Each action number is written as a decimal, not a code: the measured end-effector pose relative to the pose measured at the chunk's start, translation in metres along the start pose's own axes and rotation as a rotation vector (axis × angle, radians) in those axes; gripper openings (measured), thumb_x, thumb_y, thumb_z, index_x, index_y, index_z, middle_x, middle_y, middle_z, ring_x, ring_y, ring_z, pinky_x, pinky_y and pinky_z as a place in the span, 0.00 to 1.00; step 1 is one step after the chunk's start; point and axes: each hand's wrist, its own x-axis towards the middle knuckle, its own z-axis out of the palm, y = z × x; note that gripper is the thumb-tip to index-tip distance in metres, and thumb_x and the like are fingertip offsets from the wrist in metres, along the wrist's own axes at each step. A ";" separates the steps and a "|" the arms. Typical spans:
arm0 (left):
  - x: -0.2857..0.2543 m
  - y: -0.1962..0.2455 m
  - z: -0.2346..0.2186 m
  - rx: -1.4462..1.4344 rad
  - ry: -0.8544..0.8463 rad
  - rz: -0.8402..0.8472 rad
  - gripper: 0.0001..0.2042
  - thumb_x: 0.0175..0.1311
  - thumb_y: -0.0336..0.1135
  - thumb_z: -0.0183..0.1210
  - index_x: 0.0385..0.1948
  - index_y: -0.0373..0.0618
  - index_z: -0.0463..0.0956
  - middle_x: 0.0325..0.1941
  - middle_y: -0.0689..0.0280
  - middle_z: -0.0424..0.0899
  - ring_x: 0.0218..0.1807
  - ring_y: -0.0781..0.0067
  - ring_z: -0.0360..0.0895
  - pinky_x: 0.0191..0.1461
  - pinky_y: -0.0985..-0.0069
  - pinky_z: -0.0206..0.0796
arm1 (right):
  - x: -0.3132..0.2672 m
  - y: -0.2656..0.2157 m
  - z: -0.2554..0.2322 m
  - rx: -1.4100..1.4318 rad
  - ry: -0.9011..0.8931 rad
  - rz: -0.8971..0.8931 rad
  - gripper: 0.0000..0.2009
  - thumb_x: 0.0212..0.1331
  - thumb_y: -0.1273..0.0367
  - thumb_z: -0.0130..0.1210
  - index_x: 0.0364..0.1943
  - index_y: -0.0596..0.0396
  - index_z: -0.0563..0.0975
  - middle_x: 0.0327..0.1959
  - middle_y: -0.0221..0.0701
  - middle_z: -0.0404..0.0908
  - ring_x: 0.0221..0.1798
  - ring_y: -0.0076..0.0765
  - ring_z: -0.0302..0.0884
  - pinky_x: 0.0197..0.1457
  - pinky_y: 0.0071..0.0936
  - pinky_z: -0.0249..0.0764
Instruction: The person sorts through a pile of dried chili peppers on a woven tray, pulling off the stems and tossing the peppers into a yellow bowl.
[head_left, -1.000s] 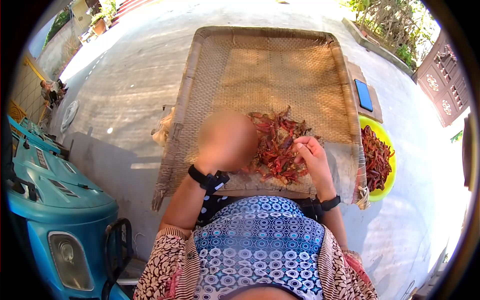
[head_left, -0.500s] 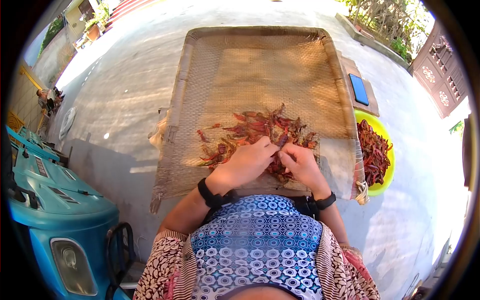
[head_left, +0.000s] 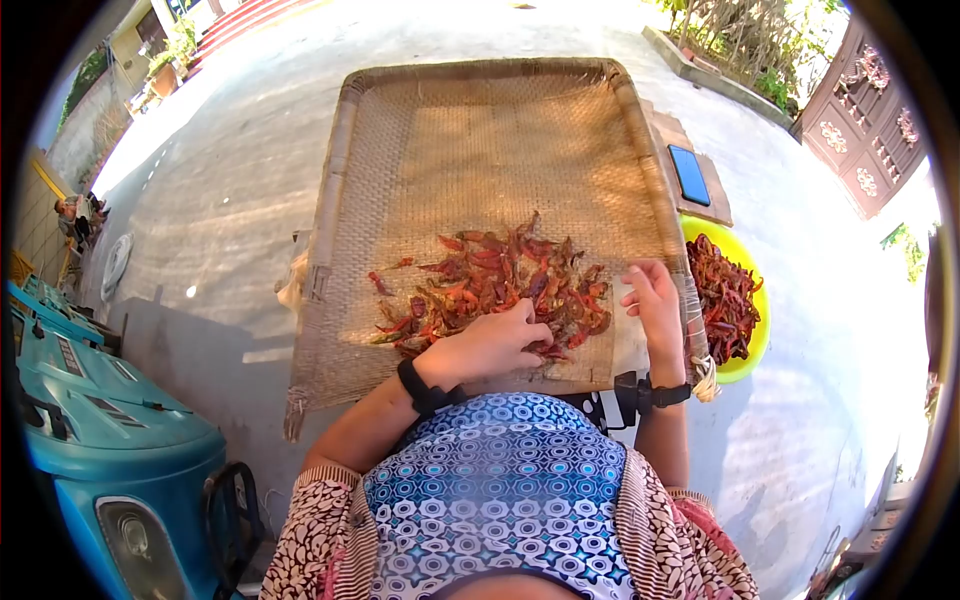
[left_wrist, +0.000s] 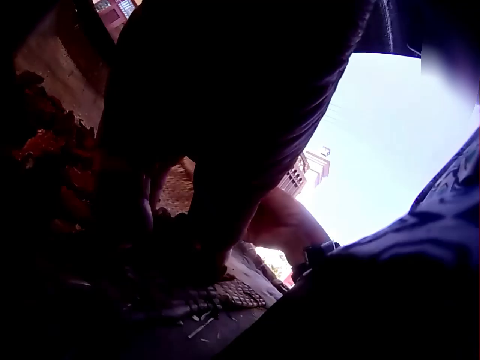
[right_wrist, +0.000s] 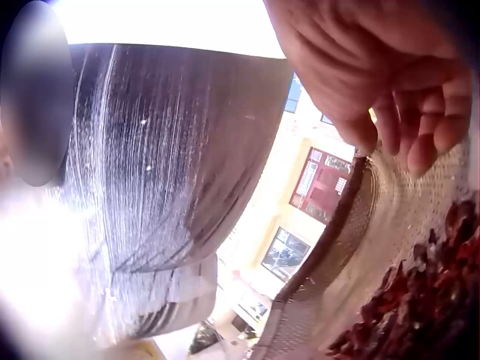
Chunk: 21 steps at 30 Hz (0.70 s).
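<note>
Dried red chillies (head_left: 480, 270) lie in a loose pile on the near part of a large woven tray (head_left: 480, 140). My left hand (head_left: 485, 345) is at the near edge of the pile, its fingers bent down among the chillies. In the left wrist view that hand is a dark shape, and I cannot tell whether its fingertips pinch a chilli. My right hand (head_left: 655, 300) is raised by the tray's right side, away from the pile. The right wrist view shows its fingers (right_wrist: 424, 154) loosely bent, with nothing between them and the thumb.
A yellow-green basin (head_left: 757, 335) heaped with red chillies stands against the tray's right side. Behind it a phone (head_left: 689, 175) lies on a piece of cardboard (head_left: 716, 207). At the left is a blue vehicle (head_left: 120, 400). Far left, a person (head_left: 75, 217) sits by the wall.
Half a second ago both hands met over the pile; my right hand has since moved right, toward the basin side. My left hand stays low at the chillies. The view has shifted slightly.
</note>
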 end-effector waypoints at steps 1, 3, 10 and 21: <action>0.002 0.000 0.001 0.022 0.006 -0.014 0.11 0.60 0.36 0.62 0.41 0.47 0.75 0.41 0.59 0.69 0.40 0.57 0.75 0.42 0.66 0.69 | -0.003 0.005 0.007 -0.281 0.025 -0.084 0.15 0.64 0.58 0.54 0.45 0.53 0.75 0.36 0.30 0.76 0.37 0.29 0.76 0.39 0.26 0.72; 0.004 -0.001 0.001 0.068 0.017 -0.042 0.09 0.60 0.37 0.61 0.37 0.46 0.74 0.40 0.60 0.69 0.38 0.56 0.76 0.40 0.64 0.69 | -0.008 0.017 0.022 -0.841 0.083 -0.250 0.14 0.61 0.61 0.56 0.45 0.53 0.74 0.39 0.34 0.77 0.40 0.35 0.77 0.42 0.31 0.73; 0.000 -0.022 -0.013 0.244 0.356 -0.260 0.06 0.61 0.36 0.58 0.33 0.46 0.72 0.37 0.61 0.71 0.35 0.53 0.76 0.38 0.60 0.68 | -0.002 0.026 0.066 -0.203 -0.397 -0.357 0.16 0.57 0.67 0.59 0.48 0.56 0.75 0.41 0.38 0.78 0.43 0.40 0.79 0.44 0.36 0.74; 0.014 -0.109 -0.035 0.477 0.365 -0.494 0.32 0.58 0.46 0.64 0.65 0.49 0.64 0.64 0.48 0.67 0.63 0.42 0.64 0.65 0.56 0.59 | 0.069 0.017 0.113 -0.943 -0.121 -0.587 0.22 0.59 0.57 0.57 0.56 0.48 0.73 0.52 0.38 0.76 0.58 0.48 0.70 0.59 0.47 0.66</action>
